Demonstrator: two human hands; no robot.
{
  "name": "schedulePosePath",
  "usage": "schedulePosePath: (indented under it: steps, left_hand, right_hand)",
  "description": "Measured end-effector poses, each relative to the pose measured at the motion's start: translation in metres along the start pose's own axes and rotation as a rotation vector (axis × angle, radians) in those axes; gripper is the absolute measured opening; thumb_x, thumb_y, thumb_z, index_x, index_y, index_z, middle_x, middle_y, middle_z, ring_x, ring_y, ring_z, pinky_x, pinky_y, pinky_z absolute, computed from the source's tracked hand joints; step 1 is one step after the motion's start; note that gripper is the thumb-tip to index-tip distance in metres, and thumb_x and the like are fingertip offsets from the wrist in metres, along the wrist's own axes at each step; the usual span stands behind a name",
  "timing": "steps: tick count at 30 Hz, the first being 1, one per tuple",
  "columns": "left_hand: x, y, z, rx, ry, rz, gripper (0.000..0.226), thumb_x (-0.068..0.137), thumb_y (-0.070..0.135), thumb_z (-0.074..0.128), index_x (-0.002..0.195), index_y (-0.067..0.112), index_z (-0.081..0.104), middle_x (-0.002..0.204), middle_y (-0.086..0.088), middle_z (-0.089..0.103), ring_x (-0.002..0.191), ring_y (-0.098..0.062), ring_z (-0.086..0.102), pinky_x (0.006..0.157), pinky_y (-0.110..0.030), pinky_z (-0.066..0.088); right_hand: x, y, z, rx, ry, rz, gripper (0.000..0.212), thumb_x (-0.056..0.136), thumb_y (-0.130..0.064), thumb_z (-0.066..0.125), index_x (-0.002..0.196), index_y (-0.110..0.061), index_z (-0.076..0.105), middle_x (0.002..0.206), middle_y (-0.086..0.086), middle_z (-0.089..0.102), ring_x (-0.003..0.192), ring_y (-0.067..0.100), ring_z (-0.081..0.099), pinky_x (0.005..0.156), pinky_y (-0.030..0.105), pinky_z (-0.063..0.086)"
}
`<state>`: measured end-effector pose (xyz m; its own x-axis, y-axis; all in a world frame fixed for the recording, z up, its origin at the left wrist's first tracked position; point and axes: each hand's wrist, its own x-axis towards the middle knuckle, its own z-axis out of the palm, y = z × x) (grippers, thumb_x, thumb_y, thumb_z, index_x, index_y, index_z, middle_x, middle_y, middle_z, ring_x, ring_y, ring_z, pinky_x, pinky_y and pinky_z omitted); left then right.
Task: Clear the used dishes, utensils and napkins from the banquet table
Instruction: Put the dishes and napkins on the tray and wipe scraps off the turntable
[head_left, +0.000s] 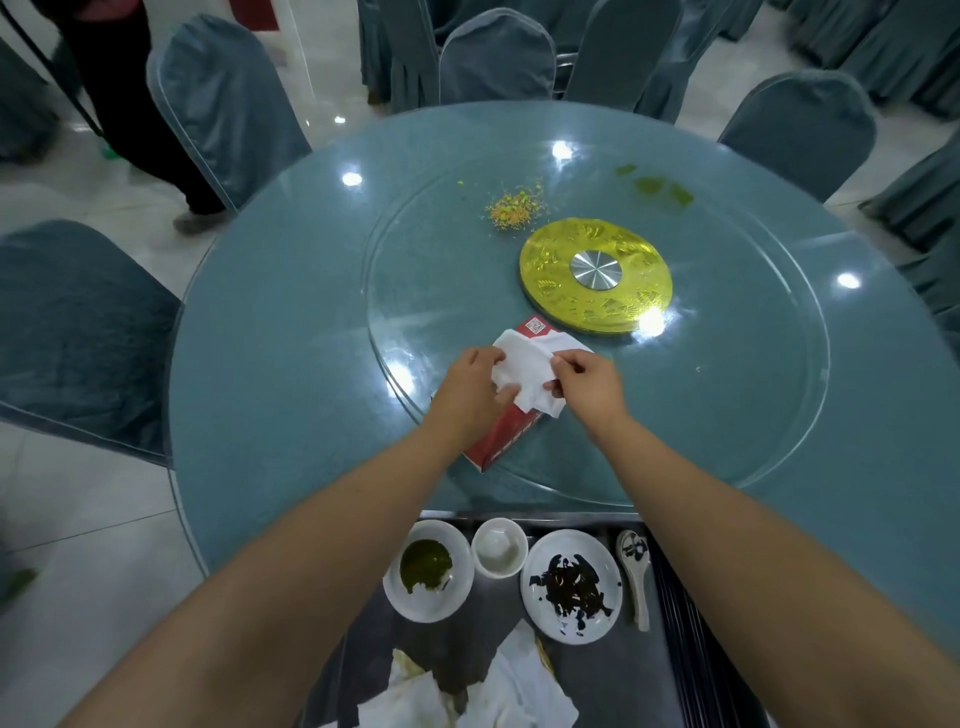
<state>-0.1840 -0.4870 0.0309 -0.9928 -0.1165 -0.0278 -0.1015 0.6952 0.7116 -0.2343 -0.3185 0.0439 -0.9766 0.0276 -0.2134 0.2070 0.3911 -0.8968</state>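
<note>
A white tissue (524, 371) lies over a red tissue box (506, 431) on the glass turntable (753, 415) of the round table. My left hand (467, 387) grips the tissue's left side. My right hand (584, 382) pinches its right side. Below the table edge a dark tray (628, 675) holds a plate with green sauce (428, 569), a small white cup (500, 545), a plate with dark scraps (571, 584), a soup spoon (636, 569) and crumpled used napkins (467, 691).
Yellow-green crumbs (514, 205) and green smears (662, 188) lie on the turntable's far side, near its gold centre disc (595, 275). Covered chairs (223, 98) ring the table. A person's legs (130, 104) stand at the far left.
</note>
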Motion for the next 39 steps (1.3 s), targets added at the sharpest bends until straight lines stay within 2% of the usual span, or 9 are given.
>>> schedulePosePath:
  steps: [4, 9, 13, 16, 20, 25, 30, 35, 39]
  left_hand:
    - [-0.005, -0.003, 0.007, 0.188, -0.096, 0.032, 0.078, 0.080, 0.041, 0.075, 0.146, 0.027, 0.038, 0.149, -0.004, 0.030, 0.126, -0.026, 0.044, 0.100, -0.042, 0.047]
    - [-0.008, -0.006, 0.002, 0.353, 0.110, 0.212, 0.036, 0.087, 0.027, 0.068, 0.123, 0.023, 0.066, 0.139, -0.010, 0.047, 0.114, -0.035, 0.050, 0.089, -0.047, 0.050]
    - [-0.004, -0.005, -0.002, 0.310, 0.131, 0.285, 0.017, 0.093, 0.022, 0.064, 0.105, 0.017, 0.075, 0.128, -0.006, 0.058, 0.102, -0.031, 0.057, 0.079, -0.042, 0.052]
    - [0.001, -0.004, -0.004, 0.151, 0.143, 0.189, 0.020, 0.096, 0.021, 0.060, 0.107, 0.012, 0.073, 0.118, -0.003, 0.063, 0.099, -0.026, 0.062, 0.081, -0.037, 0.053]
    - [0.010, -0.004, -0.015, -0.041, 0.231, 0.018, 0.020, 0.095, 0.018, 0.060, 0.107, 0.014, 0.075, 0.103, -0.004, 0.071, 0.092, -0.020, 0.064, 0.080, -0.021, 0.045]
    - [0.017, 0.001, -0.033, -0.131, 0.240, -0.046, 0.016, 0.092, 0.019, 0.063, 0.101, 0.015, 0.076, 0.092, -0.001, 0.075, 0.080, -0.010, 0.060, 0.070, -0.008, 0.034]
    - [0.015, 0.010, -0.050, -0.134, 0.180, -0.024, 0.015, 0.092, 0.020, 0.066, 0.103, 0.017, 0.076, 0.092, 0.002, 0.075, 0.082, -0.011, 0.065, 0.075, -0.016, 0.044]
    - [0.017, 0.017, -0.063, -0.070, 0.215, -0.009, 0.017, 0.093, 0.021, 0.066, 0.102, 0.012, 0.076, 0.093, -0.002, 0.075, 0.081, -0.014, 0.064, 0.072, -0.015, 0.041]
    - [0.019, 0.025, -0.070, -0.065, 0.231, -0.015, 0.017, 0.094, 0.024, 0.064, 0.101, 0.015, 0.076, 0.087, 0.002, 0.073, 0.074, -0.010, 0.060, 0.067, -0.014, 0.037]
  right_hand:
    - [0.005, -0.002, 0.003, 0.179, 0.008, 0.130, 0.019, 0.096, -0.009, 0.054, 0.084, -0.014, 0.067, 0.075, 0.008, 0.069, 0.059, 0.016, 0.064, 0.068, 0.034, 0.057]
    - [0.010, -0.002, 0.001, 0.259, -0.014, 0.209, 0.018, 0.095, -0.006, 0.055, 0.082, -0.009, 0.067, 0.067, 0.010, 0.063, 0.056, 0.017, 0.055, 0.058, 0.029, 0.048]
    - [0.015, 0.001, 0.003, 0.284, -0.041, 0.255, 0.016, 0.096, -0.008, 0.056, 0.103, 0.002, 0.066, 0.067, 0.010, 0.062, 0.056, 0.016, 0.055, 0.057, 0.028, 0.048]
    - [0.019, 0.001, 0.005, 0.205, -0.006, 0.208, 0.024, 0.097, -0.020, 0.055, 0.118, -0.010, 0.061, 0.085, 0.009, 0.067, 0.064, 0.016, 0.064, 0.064, 0.030, 0.054]
    - [0.018, 0.002, 0.000, -0.154, 0.065, 0.070, 0.042, 0.098, -0.038, 0.049, 0.130, -0.014, 0.059, 0.116, 0.006, 0.067, 0.100, 0.024, 0.066, 0.093, 0.036, 0.050]
    - [0.006, -0.014, -0.005, -0.141, -0.051, -0.059, 0.040, 0.090, -0.033, 0.060, 0.130, -0.027, 0.059, 0.127, -0.004, 0.056, 0.110, 0.016, 0.058, 0.096, 0.032, 0.046]
    - [-0.008, -0.040, -0.012, -0.185, -0.255, -0.227, 0.053, 0.084, -0.021, 0.067, 0.135, -0.027, 0.054, 0.140, -0.004, 0.044, 0.130, 0.011, 0.041, 0.114, 0.037, 0.032]
    - [-0.016, -0.054, -0.017, -0.125, -0.255, -0.174, 0.065, 0.086, -0.045, 0.064, 0.145, -0.028, 0.043, 0.150, -0.002, 0.037, 0.134, 0.015, 0.041, 0.114, 0.043, 0.034]
    - [-0.017, -0.047, -0.012, -0.340, -0.242, -0.242, 0.068, 0.083, -0.039, 0.073, 0.142, -0.025, 0.043, 0.134, 0.000, 0.050, 0.120, 0.022, 0.052, 0.103, 0.043, 0.045]
